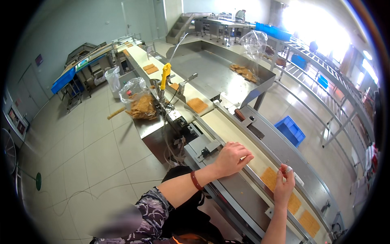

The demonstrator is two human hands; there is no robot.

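A narrow cream conveyor belt (218, 123) runs between metal rails in front of me. Over its near rail rests my left hand (233, 158), its fingers curled loosely, with nothing visible in them. Further down the belt, my right hand (284, 185) is raised with the fingers bent together. Something small and white shows at a fingertip; whether it is worn or held I cannot make out. Beneath and beside that hand lie flat orange-brown food squares (308, 223), one partly covered by it. Another orange-brown square (197, 105) lies further up the line.
A clear bag of brown pieces (143, 106) sits left of the belt, by a yellow-handled tool (165, 76). Beyond is a wide steel tray (203, 65) with brown pieces at its right end. A blue crate (289, 131) stands on the floor, and a roller rack (325, 77) runs along the right.
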